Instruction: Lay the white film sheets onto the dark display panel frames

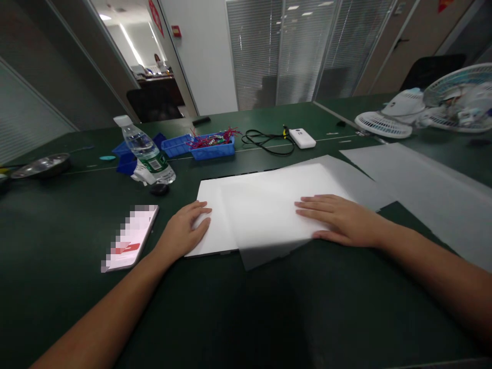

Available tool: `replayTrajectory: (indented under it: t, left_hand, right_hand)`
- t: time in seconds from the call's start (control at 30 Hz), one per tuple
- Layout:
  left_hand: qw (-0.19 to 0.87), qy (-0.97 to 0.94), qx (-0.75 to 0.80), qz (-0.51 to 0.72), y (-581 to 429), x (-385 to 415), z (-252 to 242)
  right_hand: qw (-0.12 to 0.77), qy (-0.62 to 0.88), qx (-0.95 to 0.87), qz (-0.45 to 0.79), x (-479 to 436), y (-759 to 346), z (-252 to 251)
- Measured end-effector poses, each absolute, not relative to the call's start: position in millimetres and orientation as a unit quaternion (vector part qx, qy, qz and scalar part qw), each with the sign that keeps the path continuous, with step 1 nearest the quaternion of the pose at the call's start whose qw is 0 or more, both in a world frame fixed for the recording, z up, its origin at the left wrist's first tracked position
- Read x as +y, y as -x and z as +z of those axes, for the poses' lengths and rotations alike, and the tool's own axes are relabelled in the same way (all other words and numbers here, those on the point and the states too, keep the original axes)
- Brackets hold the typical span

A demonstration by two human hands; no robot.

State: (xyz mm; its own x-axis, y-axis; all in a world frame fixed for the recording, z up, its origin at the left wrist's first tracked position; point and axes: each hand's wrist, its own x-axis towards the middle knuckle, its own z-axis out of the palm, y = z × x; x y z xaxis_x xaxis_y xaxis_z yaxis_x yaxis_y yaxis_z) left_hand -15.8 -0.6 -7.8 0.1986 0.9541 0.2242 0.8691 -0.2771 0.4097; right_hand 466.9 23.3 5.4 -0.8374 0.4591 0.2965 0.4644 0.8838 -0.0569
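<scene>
translucent sheet [269,212] lying over a white panel [219,233] on the green worktop [230,318]. the left hand [187,230] rests at the panel's left edge, its grip unclosed, thumb apart from the fingers; the right hand [336,218] lies flat on the sheet, grip likewise spread, enclosing nothing. the sheet is judged light, limp and easily creased, best lifted by the corner overhanging the panel's near edge; the panel appears stiff, best held by opposite edges.

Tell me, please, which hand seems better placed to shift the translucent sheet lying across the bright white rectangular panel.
Probably the right hand: it rests on the sheet; the left hand touches the uncovered left end of the panel.
</scene>
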Motion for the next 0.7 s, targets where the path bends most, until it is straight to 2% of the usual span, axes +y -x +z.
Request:
replayTrajectory:
  t: [0.1, 0.23, 0.4, 0.5, 0.57, 0.7]
  left_hand:
    - [0.096, -0.767, 0.594, 0.221, 16.6, -0.5, -7.9]
    - [0.092, -0.77, 0.591, 0.224, 17.5, 0.1, -9.4]
    - [0.09, -0.771, 0.588, 0.229, 17.4, -0.2, -10.6]
    - [0.09, -0.771, 0.589, 0.225, 17.1, -0.6, -10.2]
    - [0.09, -0.771, 0.59, 0.224, 17.1, -0.7, -9.8]
    - [0.091, -0.771, 0.59, 0.221, 16.9, -0.6, -9.3]
  right_hand:
    - [0.122, 0.254, -0.958, 0.05, 27.1, -468.9, -2.9]
    - [0.158, 0.293, -0.937, 0.102, 32.4, -479.8, -2.3]
    - [0.211, 0.474, -0.854, 0.035, 48.4, -504.3, -3.4]
    - [0.172, 0.603, -0.779, -0.027, 61.7, -526.8, -10.0]
    - [0.127, 0.663, -0.737, -0.023, 68.7, -540.3, -14.1]
    - [0.079, 0.689, -0.72, 0.017, 73.5, -549.2, -17.8]
